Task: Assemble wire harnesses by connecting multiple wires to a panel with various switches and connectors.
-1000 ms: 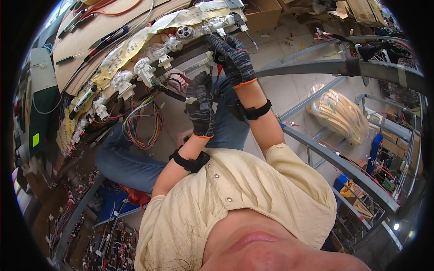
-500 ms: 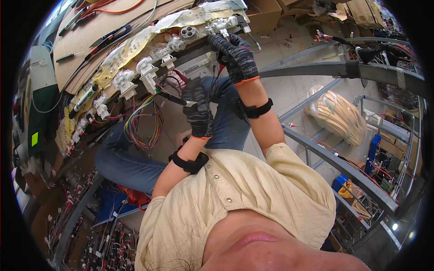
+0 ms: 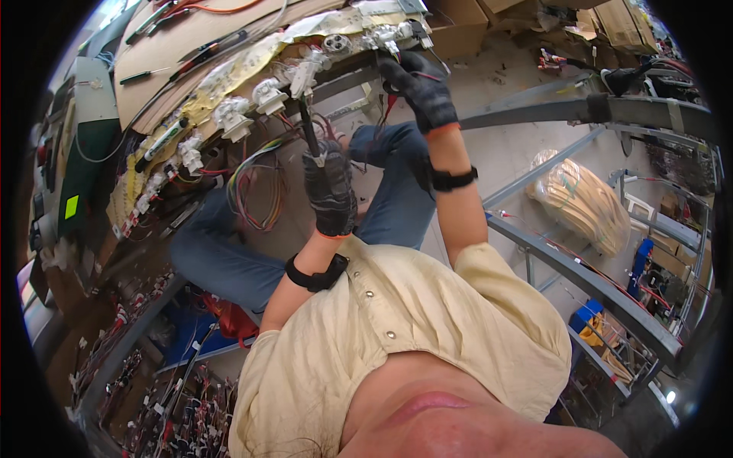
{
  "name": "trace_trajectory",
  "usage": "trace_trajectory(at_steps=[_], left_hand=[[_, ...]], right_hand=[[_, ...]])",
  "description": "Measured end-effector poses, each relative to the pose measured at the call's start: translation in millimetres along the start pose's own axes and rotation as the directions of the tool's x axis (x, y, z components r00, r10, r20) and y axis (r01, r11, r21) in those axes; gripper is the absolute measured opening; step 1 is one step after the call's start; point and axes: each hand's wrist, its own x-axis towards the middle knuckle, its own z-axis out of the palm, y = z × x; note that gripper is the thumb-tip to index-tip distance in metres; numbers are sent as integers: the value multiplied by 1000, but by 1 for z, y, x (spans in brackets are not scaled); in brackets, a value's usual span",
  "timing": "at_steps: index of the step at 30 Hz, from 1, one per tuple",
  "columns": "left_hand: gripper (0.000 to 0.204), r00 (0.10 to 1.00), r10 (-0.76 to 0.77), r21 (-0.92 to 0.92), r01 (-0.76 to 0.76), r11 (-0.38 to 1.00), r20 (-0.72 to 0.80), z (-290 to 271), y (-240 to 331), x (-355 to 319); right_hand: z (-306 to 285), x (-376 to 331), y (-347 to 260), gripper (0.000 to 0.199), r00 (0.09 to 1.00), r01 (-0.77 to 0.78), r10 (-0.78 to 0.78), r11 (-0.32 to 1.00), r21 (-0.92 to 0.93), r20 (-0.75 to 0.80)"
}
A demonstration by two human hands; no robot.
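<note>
My left hand point(image 3: 330, 187), in a dark striped glove, is closed around a black-sleeved cable point(image 3: 307, 126) that rises to a white connector point(image 3: 304, 76) on the bench edge. My right hand point(image 3: 421, 90), gloved alike, has bent, closed fingers just below the white sockets point(image 3: 388, 37) at the board's far right end. Thin wires run by those fingers, but what lies between them is hidden. A small red piece point(image 3: 392, 101) hangs below them. To the left of my left hand droops a loop of multicoloured wires point(image 3: 259, 187).
More white connector housings point(image 3: 231, 118) line the yellow-taped board point(image 3: 206, 91). A marker point(image 3: 166, 137), a screwdriver point(image 3: 143, 75) and pliers lie on the bench. At right are a metal frame point(image 3: 588, 259) and a plastic-wrapped bundle point(image 3: 580, 202). Cardboard boxes point(image 3: 454, 30) stand beyond.
My left hand has turned and moved slightly down, its cable now pointing upward to the connector. My right hand has shifted a little right and down in the picture; the whole view has shifted slightly too.
</note>
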Motion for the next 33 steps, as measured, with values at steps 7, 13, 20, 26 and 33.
trace_trajectory(at_steps=[7,13,20,26,33], left_hand=[[27,967,-203,279,155,948,155,-2,13,-9],[29,993,11,424,-62,904,121,24,28,-1],[37,952,294,434,-302,848,89,32,42,23],[34,972,184,305,-220,926,144,24,36,32],[33,948,137,482,-267,835,288,20,43,41]], right_hand=[[46,-84,-14,28,713,528,-695,620,-580,-94],[69,-55,-3,15,959,234,-224,972,-37,173],[67,-6,37,13,657,749,-680,542,-381,325],[69,-10,25,23,956,-36,-34,972,233,290],[69,-37,18,24,901,403,-426,891,-209,-79]])
